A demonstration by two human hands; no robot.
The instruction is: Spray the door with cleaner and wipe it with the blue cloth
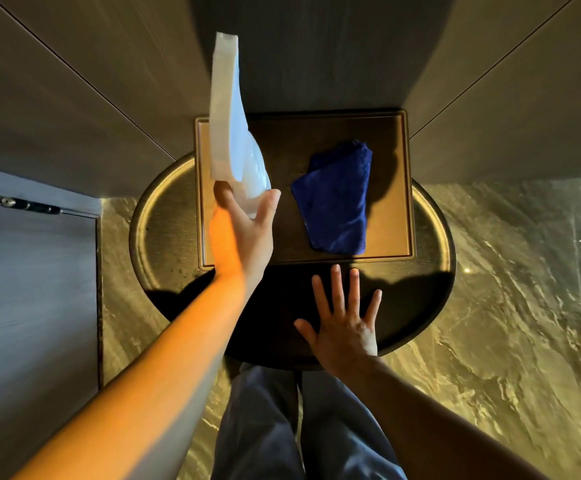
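Overhead, left hand (pixel 244 230) grasped white translucent plastic spray bottle (pixel 233 133) by its base, at 11 o'clock. Right hand (pixel 342 323) released, splayed on round dark desk (pixel 164 216). Folded blue cloth (pixel 335 199) lay on brown square tray (pixel 407 188). Risk: base-only grip, bottle could tip.

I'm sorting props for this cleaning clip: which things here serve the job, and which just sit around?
For the job:
white plastic spray bottle, held in the left hand
folded blue cloth
dark wood-grain door panel

Just there:
square dark tray
round dark metal-rimmed table
right hand, spread open, empty
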